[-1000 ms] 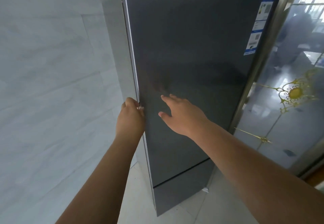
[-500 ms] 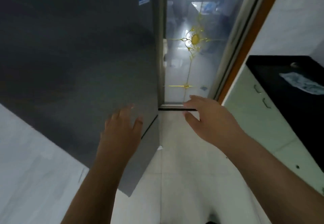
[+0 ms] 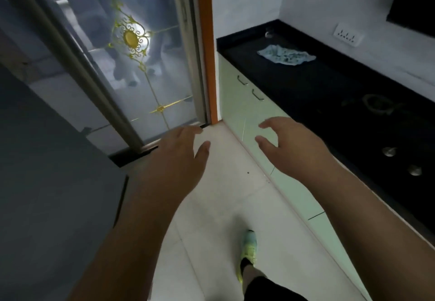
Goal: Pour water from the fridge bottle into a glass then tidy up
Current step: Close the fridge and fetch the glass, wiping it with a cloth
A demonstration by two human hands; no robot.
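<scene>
1. The dark grey flat-fronted fridge (image 3: pixel 47 183) fills the lower left of the view, and every other place here is told from it. Its door front looks closed, with a thin dark seam running down near its right edge.
2. Right of the fridge lies a strip of pale tiled floor (image 3: pixel 219 206), open between the fridge's right edge and the pale green cabinet fronts (image 3: pixel 237 110) with small metal handles.
3. Beyond the fridge stands a frosted glass sliding door with gold ornament (image 3: pixel 131 39), its dark bottom track meeting the floor just past the fridge's far corner; an orange wooden door frame (image 3: pixel 207 49) separates it from the cabinets.
4. Far right of the fridge, a black stone countertop (image 3: pixel 306 84) tops the cabinets. A crumpled light blue cloth (image 3: pixel 286 56) lies on it towards the far end, and a faint round burner and two metal knobs show nearer.
5. The water bottle and the glass are not visible anywhere; whatever the fridge holds is hidden.
6. The left hand (image 3: pixel 179 159) hangs over the floor just right of the fridge's far corner, fingers spread and loosely straight, holding nothing and touching nothing.
7. The right hand (image 3: pixel 294 145) hovers further right, in front of the cabinet fronts, fingers apart and slightly curved, also empty.
8. A foot in a light green and yellow shoe (image 3: pixel 248 251) stands on the floor right of the fridge, near the bottom of the view.
</scene>
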